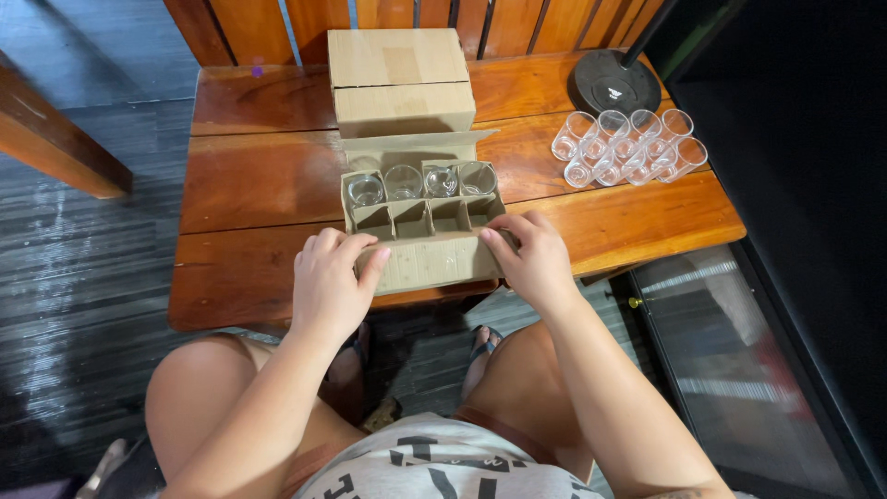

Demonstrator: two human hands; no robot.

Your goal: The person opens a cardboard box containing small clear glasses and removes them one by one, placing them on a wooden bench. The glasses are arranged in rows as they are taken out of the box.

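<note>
A divided cardboard box point(420, 222) is being held at the near edge of the wooden table point(249, 185), about midway along that edge; its front flap is being pressed down by both hands; the left hand point(328, 277) is being laid over the flap's left end, fingers bent and loosely closed against the cardboard, thumb reaching onto the flap's face; the right hand point(531, 259) is being set on the flap's right end, fingers curled over the box's corner, nothing else being gripped in either hand; four clear glasses point(420, 181) are being kept in the far row of compartments, one to each cell; the near row of four cells is being shown without glasses; the rear flap is being left standing up behind the glasses; a closed cardboard box point(400, 79) is being seen just beyond, against the far edge of the table, near the open one but whether touching cannot be told; a cluster of loose clear glasses point(628, 146) is being seen toward the right edge, well apart from the divided box, some lying tilted against each other; a dark round stand base point(614, 83) is being seen at the far right corner, just behind that cluster; bare knees are being seen below the near edge.
</note>
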